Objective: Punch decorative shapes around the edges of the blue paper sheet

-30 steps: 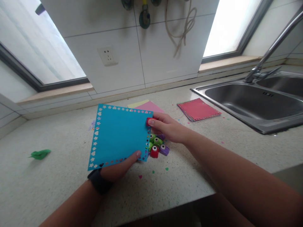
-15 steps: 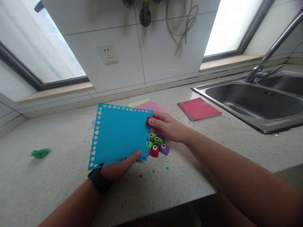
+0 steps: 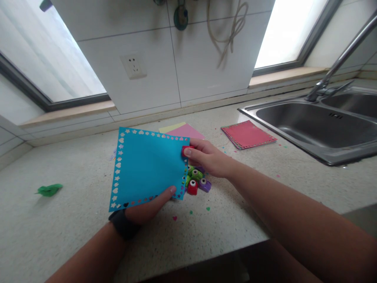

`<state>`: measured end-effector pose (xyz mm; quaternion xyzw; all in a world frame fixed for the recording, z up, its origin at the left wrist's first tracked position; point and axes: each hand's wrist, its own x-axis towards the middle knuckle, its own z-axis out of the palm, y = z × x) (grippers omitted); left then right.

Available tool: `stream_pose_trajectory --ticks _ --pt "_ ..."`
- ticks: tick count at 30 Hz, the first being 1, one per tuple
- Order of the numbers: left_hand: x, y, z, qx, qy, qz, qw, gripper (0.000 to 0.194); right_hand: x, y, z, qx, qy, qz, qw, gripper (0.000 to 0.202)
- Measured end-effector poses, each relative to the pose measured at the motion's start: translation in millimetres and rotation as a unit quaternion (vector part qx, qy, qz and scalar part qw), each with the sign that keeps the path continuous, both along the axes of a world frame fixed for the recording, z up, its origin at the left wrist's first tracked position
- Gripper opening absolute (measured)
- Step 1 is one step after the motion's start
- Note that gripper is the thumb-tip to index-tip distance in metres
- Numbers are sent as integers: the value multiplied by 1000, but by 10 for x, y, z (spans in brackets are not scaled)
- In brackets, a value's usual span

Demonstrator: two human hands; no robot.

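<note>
A blue sheet of paper [image 3: 150,165] is held up over the counter, with star and heart holes along its edges. My left hand [image 3: 153,202] grips its lower edge, thumb on the front and the other fingers hidden behind. My right hand [image 3: 207,157] is closed around a red craft punch [image 3: 186,151], which sits on the sheet's right edge near the top corner. Below that hand lies a cluster of craft punches: a red punch [image 3: 193,188], a purple punch [image 3: 204,184] and green punches [image 3: 195,174]. The sheet partly covers them.
Behind the blue sheet lie pink paper [image 3: 188,131] and yellow paper [image 3: 173,127]. A stack of punched sheets with red on top [image 3: 249,135] rests beside the steel sink [image 3: 290,118]. A crumpled green piece [image 3: 49,190] lies left; paper bits [image 3: 208,208] dot the counter.
The blue sheet's upper left corner has shifted slightly left and up, and the sheet bows a little. Both hands keep their hold, the punch still at the right edge.
</note>
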<state>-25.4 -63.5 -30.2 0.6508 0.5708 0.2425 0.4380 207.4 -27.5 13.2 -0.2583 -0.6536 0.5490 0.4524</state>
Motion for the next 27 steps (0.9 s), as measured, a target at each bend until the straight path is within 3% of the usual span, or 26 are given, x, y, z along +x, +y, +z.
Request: stream_pose_trajectory --ticks 9,15,22,27 --pt "-5 1 -7 19 23 1 1000 75 -65 -3 -43 -33 49 -3 998 28" --pt "53 -18 67 3 -3 -7 1000 74 -26 25 -15 -63 79 17 995 30" --pt "16 0 8 48 50 52 996 71 102 85 44 0 64 -102 993 24" --pt "1 39 -33 83 58 60 993 71 228 118 95 121 -116 -201 965 25"
